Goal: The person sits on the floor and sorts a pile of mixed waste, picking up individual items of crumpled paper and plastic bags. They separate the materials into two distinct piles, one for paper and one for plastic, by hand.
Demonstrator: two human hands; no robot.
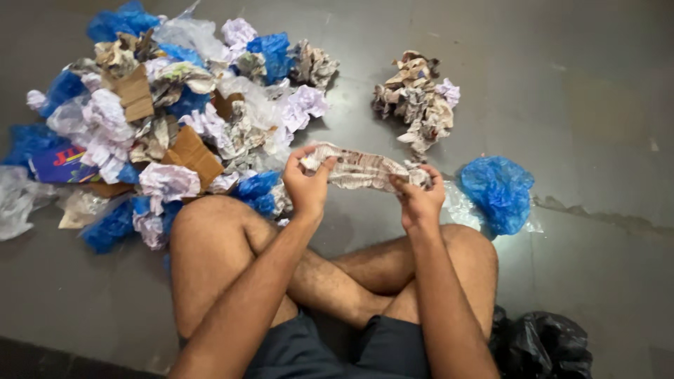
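Observation:
I sit cross-legged on a dark floor. My left hand [307,184] and my right hand [417,198] each grip one end of a crumpled strip of printed newspaper [359,169], stretched between them above my knees. To the left lies a big mixed heap of litter [175,112]: balled white and lilac paper, blue plastic bags, clear plastic and brown cardboard pieces. Beyond my hands sits a small separate pile of crumpled newspaper [415,102].
A blue plastic bag [498,191] with clear plastic beside it lies right of my right hand. A black plastic bag [544,345] rests by my right hip. A clear bag [17,200] lies at the far left edge.

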